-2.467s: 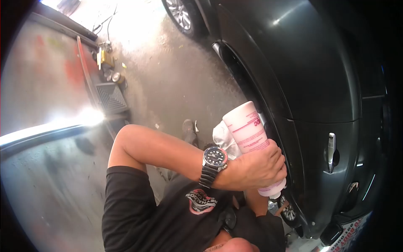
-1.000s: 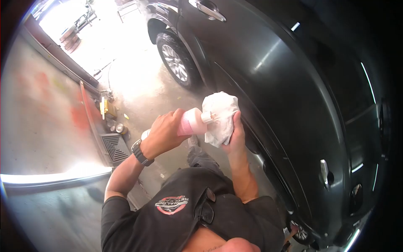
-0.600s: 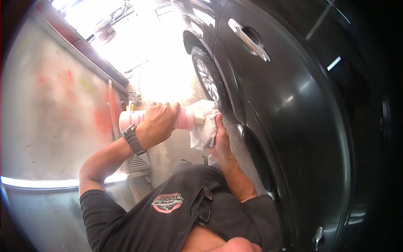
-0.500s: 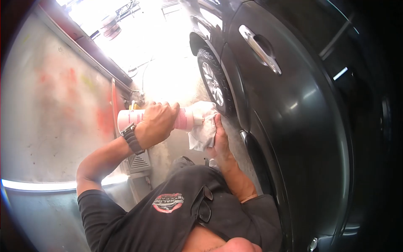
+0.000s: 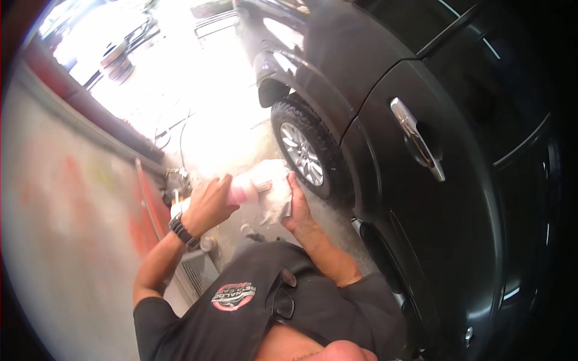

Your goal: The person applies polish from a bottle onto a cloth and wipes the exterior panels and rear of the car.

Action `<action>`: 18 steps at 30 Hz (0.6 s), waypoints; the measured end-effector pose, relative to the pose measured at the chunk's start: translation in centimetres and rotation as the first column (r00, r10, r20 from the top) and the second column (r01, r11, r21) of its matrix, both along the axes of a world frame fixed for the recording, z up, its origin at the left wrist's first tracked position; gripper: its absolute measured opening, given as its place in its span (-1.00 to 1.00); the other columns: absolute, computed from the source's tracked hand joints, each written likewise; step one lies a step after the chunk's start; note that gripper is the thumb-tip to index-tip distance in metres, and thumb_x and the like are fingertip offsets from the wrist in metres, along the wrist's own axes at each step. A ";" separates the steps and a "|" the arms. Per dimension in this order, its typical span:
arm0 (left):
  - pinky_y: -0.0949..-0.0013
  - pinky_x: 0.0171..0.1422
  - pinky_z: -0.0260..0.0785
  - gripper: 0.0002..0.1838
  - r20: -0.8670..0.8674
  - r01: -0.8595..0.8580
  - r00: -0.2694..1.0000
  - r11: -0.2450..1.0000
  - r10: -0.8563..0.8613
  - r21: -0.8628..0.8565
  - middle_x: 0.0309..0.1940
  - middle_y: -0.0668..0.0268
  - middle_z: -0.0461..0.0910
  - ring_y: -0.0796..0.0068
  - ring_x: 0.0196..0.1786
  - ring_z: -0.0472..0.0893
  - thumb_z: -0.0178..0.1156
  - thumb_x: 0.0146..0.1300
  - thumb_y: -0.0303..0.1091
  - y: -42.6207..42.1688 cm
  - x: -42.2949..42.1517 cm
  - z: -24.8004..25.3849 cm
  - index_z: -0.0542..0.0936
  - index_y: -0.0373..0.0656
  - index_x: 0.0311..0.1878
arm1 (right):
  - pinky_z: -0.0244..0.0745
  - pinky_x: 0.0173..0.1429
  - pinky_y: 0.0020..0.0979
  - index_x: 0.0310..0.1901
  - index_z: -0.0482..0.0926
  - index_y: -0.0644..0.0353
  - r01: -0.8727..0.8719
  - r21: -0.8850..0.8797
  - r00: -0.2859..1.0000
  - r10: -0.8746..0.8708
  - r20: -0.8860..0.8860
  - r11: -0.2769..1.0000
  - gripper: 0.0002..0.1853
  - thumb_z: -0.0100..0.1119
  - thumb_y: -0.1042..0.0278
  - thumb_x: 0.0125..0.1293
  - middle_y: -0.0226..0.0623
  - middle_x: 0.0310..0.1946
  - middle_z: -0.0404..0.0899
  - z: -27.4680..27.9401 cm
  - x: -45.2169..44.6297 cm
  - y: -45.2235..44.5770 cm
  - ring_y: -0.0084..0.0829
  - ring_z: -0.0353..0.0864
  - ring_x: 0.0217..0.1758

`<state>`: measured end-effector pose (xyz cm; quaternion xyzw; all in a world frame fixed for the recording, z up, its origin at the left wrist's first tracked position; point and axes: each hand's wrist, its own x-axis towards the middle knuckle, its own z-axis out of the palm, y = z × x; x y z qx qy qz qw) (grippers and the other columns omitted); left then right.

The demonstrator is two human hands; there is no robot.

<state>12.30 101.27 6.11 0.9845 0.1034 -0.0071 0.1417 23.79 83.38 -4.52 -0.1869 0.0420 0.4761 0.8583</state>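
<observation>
My left hand (image 5: 208, 206), with a dark watch on its wrist, is wrapped round a pink and white bottle (image 5: 242, 190). The bottle lies nearly level, its narrow tip (image 5: 263, 186) pointing at a white cloth (image 5: 276, 206). That cloth is bunched in my right hand (image 5: 299, 209), whose thumb shows at its upper edge. Tip and cloth meet or overlap in view; I cannot tell whether liquid is coming out. My left fingers hide part of the bottle. Both hands are in front of my chest, beside a dark car (image 5: 415, 234).
The car's wheel (image 5: 301, 153) and chrome door handle (image 5: 416, 139) are to the right. A paint-stained panel (image 5: 78, 210) stands along the left. A hose (image 5: 182, 141) lies on the bright floor ahead. A grey vented object (image 5: 198, 269) sits low by the panel.
The view has shifted and turned, so the wheel and door handle appear lower. Both hands keep hold of the bottle and cloth, which appear slightly further left.
</observation>
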 end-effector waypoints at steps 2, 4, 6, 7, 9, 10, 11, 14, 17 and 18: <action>-0.04 -0.03 0.52 -0.39 0.068 -0.013 0.997 0.991 0.022 -0.136 -0.20 -0.08 0.69 -0.18 -0.11 0.69 0.58 0.01 -0.27 4.5 1.2 -1.0 0.50 -0.28 0.07 | 0.41 0.49 -0.12 0.48 0.31 0.18 0.053 -0.037 0.998 -0.052 0.039 0.998 -0.33 -0.22 -0.22 0.66 -0.13 0.35 0.51 0.7 1.7 4.1 -0.21 0.53 0.39; -0.03 -0.03 0.52 -0.36 0.140 -0.022 0.988 0.966 0.060 -0.258 -0.16 -0.09 0.71 -0.18 -0.09 0.69 0.58 0.03 -0.25 7.7 3.1 -2.1 0.50 -0.28 0.12 | 0.45 0.47 -0.12 0.47 0.32 0.19 0.115 0.006 0.990 -0.115 0.086 0.993 -0.32 -0.20 -0.24 0.65 -0.13 0.32 0.53 1.1 4.2 7.0 -0.21 0.56 0.36; 0.00 -0.01 0.53 -0.36 0.204 -0.041 0.971 0.930 0.123 -0.366 -0.13 -0.09 0.71 -0.18 -0.07 0.70 0.58 0.05 -0.23 10.5 4.9 -3.0 0.50 -0.28 0.14 | 0.54 0.39 -0.12 0.46 0.33 0.19 0.167 0.077 0.978 -0.175 0.113 0.983 -0.29 -0.16 -0.29 0.62 -0.12 0.26 0.58 2.3 7.5 9.6 -0.21 0.62 0.29; 0.02 -0.01 0.54 -0.36 0.237 -0.032 0.960 0.900 0.149 -0.434 -0.13 -0.08 0.72 -0.17 -0.06 0.71 0.58 0.06 -0.22 11.9 5.6 -3.1 0.51 -0.28 0.14 | 0.56 0.39 -0.08 0.45 0.37 0.23 0.276 0.023 0.944 -0.276 0.182 0.961 -0.26 -0.11 -0.30 0.59 -0.11 0.28 0.59 3.5 9.4 10.3 -0.18 0.64 0.28; 0.04 0.01 0.55 -0.37 0.289 -0.007 0.935 0.825 0.206 -0.565 -0.13 -0.08 0.72 -0.14 -0.04 0.72 0.58 0.09 -0.20 14.1 7.4 -3.5 0.52 -0.28 0.13 | 0.59 0.36 -0.08 0.46 0.35 0.24 0.461 0.053 0.828 -0.451 0.332 0.886 -0.23 -0.07 -0.32 0.57 -0.08 0.26 0.59 6.3 14.1 10.6 -0.17 0.64 0.29; 0.07 0.04 0.56 -0.38 0.275 -0.008 0.938 0.806 0.211 -0.592 -0.11 -0.07 0.73 -0.09 0.00 0.74 0.58 0.11 -0.20 15.3 8.3 -3.4 0.53 -0.29 0.14 | 0.63 0.29 -0.13 0.45 0.35 0.25 0.650 -0.002 0.673 -0.573 0.468 0.760 -0.26 -0.01 -0.26 0.57 -0.09 0.24 0.60 7.7 16.5 10.9 -0.19 0.65 0.26; 0.07 0.05 0.56 -0.37 0.286 0.008 0.935 0.790 0.212 -0.613 -0.10 -0.07 0.73 -0.08 0.00 0.74 0.58 0.11 -0.19 16.5 9.5 -3.6 0.53 -0.29 0.15 | 0.65 0.23 -0.21 0.41 0.39 0.27 0.762 0.050 0.511 -0.646 0.567 0.646 -0.31 0.04 -0.20 0.58 -0.12 0.22 0.61 6.4 20.2 10.5 -0.27 0.67 0.20; 0.12 0.11 0.56 -0.36 0.275 0.021 0.934 0.733 0.228 -0.680 -0.05 -0.03 0.73 0.05 0.03 0.74 0.58 0.12 -0.22 19.6 13.1 -4.3 0.52 -0.30 0.19 | 0.53 0.11 -0.33 0.28 0.52 0.37 0.953 0.265 -0.245 -0.142 0.959 0.148 -0.45 0.03 -0.04 0.65 -0.26 0.08 0.61 8.8 27.4 11.1 -0.43 0.60 0.00; 0.23 0.20 0.55 -0.34 0.235 0.012 0.945 0.696 0.226 -0.718 0.03 0.08 0.72 0.28 0.08 0.73 0.57 0.14 -0.30 23.3 17.3 -4.0 0.51 -0.31 0.25 | 0.44 0.34 -0.09 0.27 0.52 0.38 0.828 0.559 -0.515 0.460 0.724 0.046 -0.53 0.12 0.11 0.60 0.07 0.21 0.57 9.0 35.8 13.4 0.05 0.59 0.24; 0.24 0.21 0.54 -0.34 0.241 0.018 0.944 0.694 0.226 -0.720 0.05 0.10 0.72 0.30 0.09 0.72 0.57 0.14 -0.32 24.7 18.5 -4.0 0.50 -0.31 0.26 | 0.19 0.54 0.21 0.26 0.55 0.29 0.812 0.584 -0.447 0.629 0.636 -0.013 -0.52 0.18 0.06 0.54 0.17 0.45 0.37 9.0 37.9 14.8 0.23 0.36 0.50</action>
